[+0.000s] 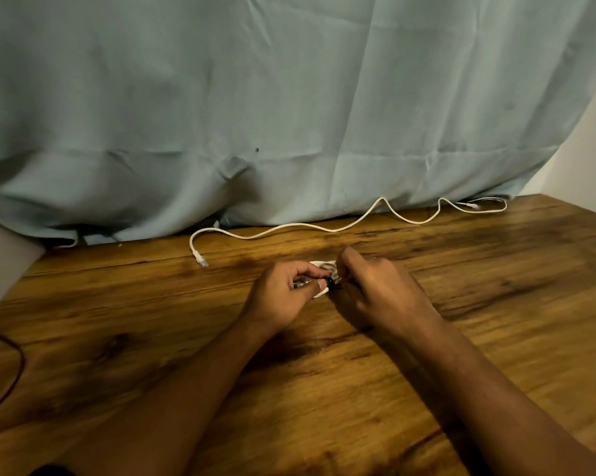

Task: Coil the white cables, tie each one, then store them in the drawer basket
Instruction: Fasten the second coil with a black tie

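Two bare forearms reach in from the bottom edge across a wood-grain counter [496, 269], meeting at mid-frame over a small coiled white cable [319, 266]. Left hand [286, 293] lies palm-down with its fingers curled, thumb and forefinger pinched shut on the near side of the bundle, where a black tie [330, 282] wraps it. Right hand [382, 286] arches above the bundle's right end, knuckles up, fingers bent down and closed; its grip seems to be on the tie's loose end, though the fingertips are hidden behind the hand and that cannot be told for certain. Only slivers of the coil show between the two hands, resting on the counter.

One second white cable [324, 228] lies uncoiled well behind the hands, snaking along the counter's far edge, one clear plug [200, 259] at its left end pointing toward the camera and another [473, 206] near the right end. Behind it hangs a creased pale blue-green cloth [289, 97]. One thin dark red cord [15, 359] curves along the left edge of the counter.
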Available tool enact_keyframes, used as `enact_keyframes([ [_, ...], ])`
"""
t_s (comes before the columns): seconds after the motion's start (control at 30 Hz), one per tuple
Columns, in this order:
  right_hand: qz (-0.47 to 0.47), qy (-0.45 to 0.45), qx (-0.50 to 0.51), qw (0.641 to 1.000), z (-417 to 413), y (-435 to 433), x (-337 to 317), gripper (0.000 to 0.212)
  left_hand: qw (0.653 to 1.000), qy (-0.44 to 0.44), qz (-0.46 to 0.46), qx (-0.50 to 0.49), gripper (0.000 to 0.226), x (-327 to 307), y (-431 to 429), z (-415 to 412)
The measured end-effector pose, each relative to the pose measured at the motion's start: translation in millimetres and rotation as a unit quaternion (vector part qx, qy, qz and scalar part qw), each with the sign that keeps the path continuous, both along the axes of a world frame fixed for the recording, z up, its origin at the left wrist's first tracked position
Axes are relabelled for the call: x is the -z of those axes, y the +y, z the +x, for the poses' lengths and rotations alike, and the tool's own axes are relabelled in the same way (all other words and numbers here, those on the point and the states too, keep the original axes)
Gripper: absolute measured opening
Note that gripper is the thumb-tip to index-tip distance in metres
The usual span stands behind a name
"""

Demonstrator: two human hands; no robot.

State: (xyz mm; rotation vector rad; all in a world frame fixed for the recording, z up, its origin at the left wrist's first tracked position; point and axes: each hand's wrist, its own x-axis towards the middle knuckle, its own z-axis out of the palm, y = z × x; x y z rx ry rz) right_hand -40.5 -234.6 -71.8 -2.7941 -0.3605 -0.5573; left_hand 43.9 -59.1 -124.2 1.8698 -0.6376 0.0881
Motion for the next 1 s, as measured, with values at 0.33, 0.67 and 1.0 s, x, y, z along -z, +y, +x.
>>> enact_keyframes([
  [0.33, -0.035, -0.048, -0.010, 0.998, 0.1, 7.0, 5.6, 0.020, 1.000, -0.018, 0.010, 0.000, 0.021, -0.1, -0.9, -0.6],
  [0.67, 0.220, -0.065, -0.021, 0.973, 16.5, -2.8, 28.9, 0.025, 0.998, 0.038, -0.051, 0.009, 0.019, 2.1, 0.9, 4.6],
  [1.0, 0.329, -0.040, -0.015, 0.943, 18.0, -2.9, 30.5, 0.032, 0.994, 0.075, -0.067, 0.034, 0.019, -4.8, 4.7, 1.2],
])
